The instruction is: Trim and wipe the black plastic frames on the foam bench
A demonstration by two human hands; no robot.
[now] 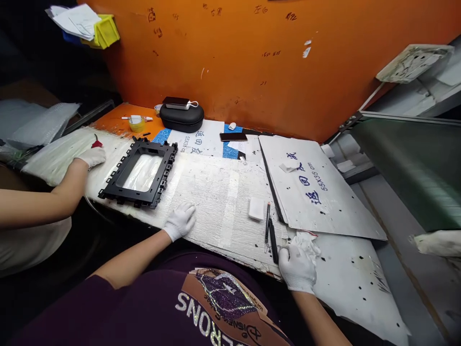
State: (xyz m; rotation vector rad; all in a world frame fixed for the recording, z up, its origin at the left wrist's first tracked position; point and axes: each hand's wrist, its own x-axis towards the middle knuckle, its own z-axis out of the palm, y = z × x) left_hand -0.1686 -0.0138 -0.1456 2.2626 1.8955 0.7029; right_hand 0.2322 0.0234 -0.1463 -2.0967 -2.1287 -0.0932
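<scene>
two gloved hands — left hand (180,220) spread flat, right hand (297,265) perhaps pinching rag (305,240) — near table edge (230,252)

Lighting is pretty decent in the middle and goes murky at the sides. The orange wall (252,62) at 12 o'clock is evenly lit and the white tabletop (216,192) looks bright without blowing out, with a soft sheen on the clear film inside the black plastic frame (139,172). Shadows are short and soft. Around 9 to 11 o'clock it drops to near black. It's a wide lens, so straight edges bow outward at 3 and 9 o'clock. The centre is sharp; the shirt (201,307) at 6 o'clock is slightly soft.
</scene>
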